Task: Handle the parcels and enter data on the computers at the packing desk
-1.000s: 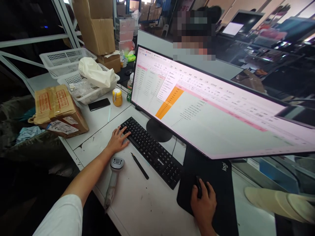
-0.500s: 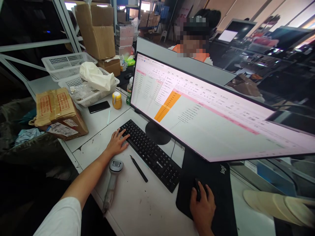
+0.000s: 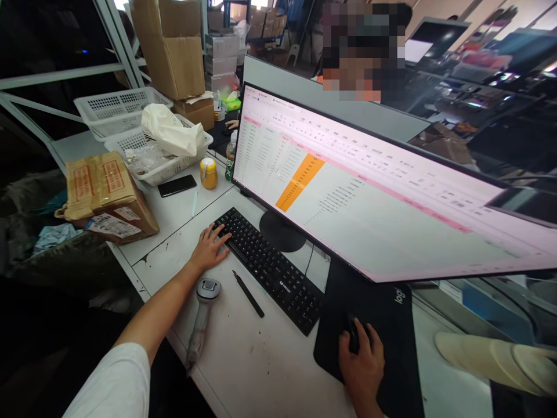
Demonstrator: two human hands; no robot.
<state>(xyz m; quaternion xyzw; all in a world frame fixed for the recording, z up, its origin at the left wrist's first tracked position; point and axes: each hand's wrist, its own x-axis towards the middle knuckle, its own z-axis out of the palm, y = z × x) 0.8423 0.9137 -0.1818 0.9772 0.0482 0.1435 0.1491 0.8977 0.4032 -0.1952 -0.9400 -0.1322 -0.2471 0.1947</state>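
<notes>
My left hand rests with fingers spread on the left end of a black keyboard. On a black mouse pad, my right hand is curled over a black computer mouse, partly covering it. A wide monitor stands behind the keyboard, showing a spreadsheet with an orange column and pink header rows. Between my left forearm and the keyboard lie a grey barcode scanner and a slim black pen-like tool.
A taped cardboard box sits at the desk's left edge. Near it are white plastic baskets, a black phone, a yellow jar and a green bottle. A cream cylindrical object lies right. Another person is behind the monitor.
A drop-down menu on the monitor has closed, uncovering spreadsheet columns. The view has shifted slightly. The other person's head has moved, and a hand now shows near the baskets. My hands stay in place.
</notes>
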